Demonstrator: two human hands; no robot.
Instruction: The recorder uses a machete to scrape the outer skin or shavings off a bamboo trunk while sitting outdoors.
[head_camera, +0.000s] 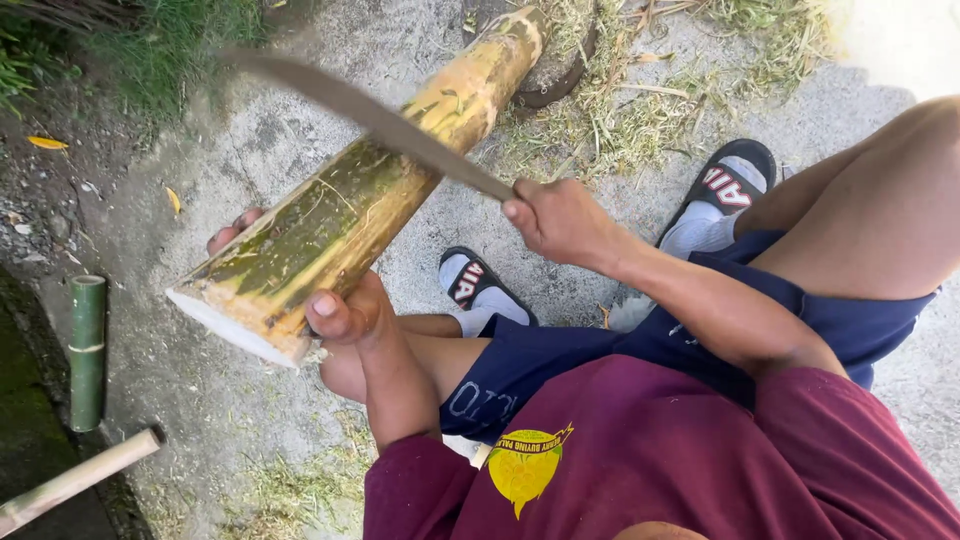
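Left hand (340, 310) grasping thick bamboo log (370, 190) near cut end; right hand (560, 218) clenched on machete (370, 115), blade toward 10 o'clock.

A single view is given, taken from a camera worn on the head and aimed steeply downward over the chest. The maroon shirt (700, 460) and blue shorts (640, 350) are seen at the bottom edge, very near the lens. The scene is viewed at close range, within arm's reach, and the concrete ground (200, 390) fills the frame. Grass (150, 40) is caught along the top edge. No second view is supplied.
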